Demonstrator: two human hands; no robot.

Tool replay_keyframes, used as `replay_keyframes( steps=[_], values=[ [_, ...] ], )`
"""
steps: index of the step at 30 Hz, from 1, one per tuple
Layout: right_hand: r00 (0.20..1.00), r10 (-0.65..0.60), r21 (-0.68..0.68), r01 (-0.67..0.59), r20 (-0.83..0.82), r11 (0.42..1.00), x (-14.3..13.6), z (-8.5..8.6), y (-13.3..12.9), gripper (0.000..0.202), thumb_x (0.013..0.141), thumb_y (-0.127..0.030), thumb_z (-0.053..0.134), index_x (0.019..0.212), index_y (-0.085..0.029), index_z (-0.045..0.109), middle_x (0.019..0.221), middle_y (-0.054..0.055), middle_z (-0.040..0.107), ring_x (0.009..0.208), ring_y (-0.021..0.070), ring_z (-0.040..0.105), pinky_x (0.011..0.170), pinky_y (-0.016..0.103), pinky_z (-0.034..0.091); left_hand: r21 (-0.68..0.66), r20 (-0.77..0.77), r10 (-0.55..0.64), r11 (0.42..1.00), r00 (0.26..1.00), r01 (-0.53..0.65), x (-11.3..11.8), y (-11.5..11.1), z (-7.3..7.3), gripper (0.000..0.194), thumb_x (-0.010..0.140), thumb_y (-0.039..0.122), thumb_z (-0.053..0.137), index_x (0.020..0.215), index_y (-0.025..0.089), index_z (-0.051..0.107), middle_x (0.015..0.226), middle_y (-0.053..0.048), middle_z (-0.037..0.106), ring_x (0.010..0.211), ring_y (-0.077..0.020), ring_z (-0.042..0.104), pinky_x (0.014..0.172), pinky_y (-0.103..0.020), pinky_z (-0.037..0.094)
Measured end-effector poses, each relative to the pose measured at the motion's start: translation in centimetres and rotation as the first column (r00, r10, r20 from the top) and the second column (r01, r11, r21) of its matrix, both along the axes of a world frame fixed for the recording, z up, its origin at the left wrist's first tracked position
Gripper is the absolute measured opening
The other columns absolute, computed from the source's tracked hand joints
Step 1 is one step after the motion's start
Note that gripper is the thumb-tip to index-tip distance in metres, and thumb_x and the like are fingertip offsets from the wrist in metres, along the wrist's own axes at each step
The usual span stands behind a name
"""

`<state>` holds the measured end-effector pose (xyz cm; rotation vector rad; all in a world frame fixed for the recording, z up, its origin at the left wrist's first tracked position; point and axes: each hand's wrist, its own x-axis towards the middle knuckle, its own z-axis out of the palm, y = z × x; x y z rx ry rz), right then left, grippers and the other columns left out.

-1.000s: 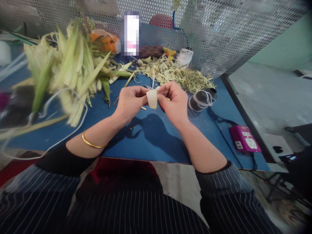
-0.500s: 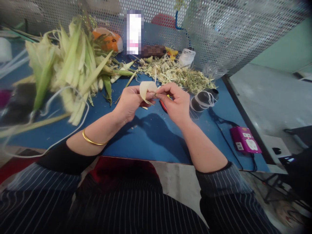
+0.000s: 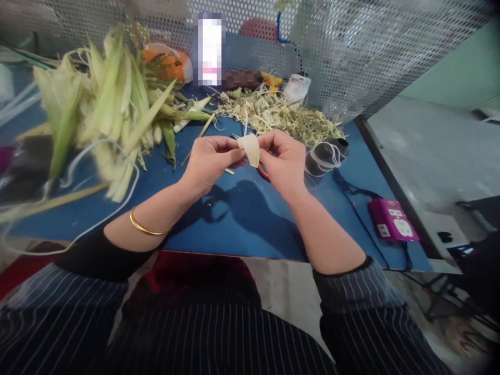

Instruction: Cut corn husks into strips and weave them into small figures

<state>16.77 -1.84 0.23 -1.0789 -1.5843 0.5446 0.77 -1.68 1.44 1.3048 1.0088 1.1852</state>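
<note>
A pale, curled piece of corn husk (image 3: 250, 148) is held between my two hands above the blue table. My left hand (image 3: 213, 160) pinches its left side with thumb and fingers closed. At its right edge my right hand (image 3: 284, 162) is closed in a pinch too, with some fingertips hidden behind the husk. Red-handled scissors or pliers (image 3: 264, 172) show partly beneath my right hand; their kind is mostly hidden. A short pale strip (image 3: 229, 171) lies under my left fingers.
Corn husks (image 3: 117, 104) are heaped at left, with a loose white cord (image 3: 135, 182). Shredded husk scraps (image 3: 281, 114) pile up behind my hands. To the right stand a dark spool wound with white thread (image 3: 326, 156) and a purple box (image 3: 392, 220). Perforated metal mesh (image 3: 344, 47) backs the table (image 3: 242, 234).
The husk piece has turned: its curl stood up by my left fingers and now bends down between both hands. My right hand has shifted from a point below the curl to its right edge.
</note>
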Motion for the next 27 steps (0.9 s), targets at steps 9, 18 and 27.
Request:
replay_keyframes(
  steps=[9,18,27],
  values=[
    [0.999,0.013,0.065,-0.016,0.05,0.998,-0.2,0.0,-0.2,0.003,0.082,-0.025,0.065,0.08,-0.023,0.063,0.076,-0.003,0.061,0.072,0.0119,0.056,0.073,0.03,0.048,-0.08,0.019,-0.051,0.995,0.999,0.053,-0.4,0.4,0.0,0.017,0.069,0.031,0.075,0.071,0.015,0.07,0.07,-0.005,0.071,0.058,-0.0126,0.064,0.056,-0.024,0.052],
    [0.981,0.033,0.14,-0.061,0.193,0.988,0.2,0.5,-0.6,0.005,0.086,-0.027,0.063,0.083,-0.027,0.066,0.083,0.0,0.064,0.083,0.0163,0.059,0.082,0.036,0.049,-0.317,0.183,-0.139,0.929,0.973,0.192,-1.1,1.1,0.1,0.015,0.066,0.023,0.073,0.075,0.013,0.068,0.074,-0.006,0.071,0.06,-0.0124,0.065,0.059,-0.025,0.055],
    [0.978,0.008,0.261,-0.064,0.207,0.963,0.3,0.0,0.1,0.008,0.086,-0.02,0.06,0.081,-0.022,0.064,0.08,-0.002,0.061,0.08,0.0143,0.058,0.081,0.035,0.047,-0.232,0.135,-0.1,0.964,0.986,0.13,-0.8,0.5,0.2,0.017,0.067,0.027,0.073,0.074,0.014,0.065,0.069,-0.003,0.069,0.057,-0.0122,0.065,0.061,-0.026,0.055]
  ],
)
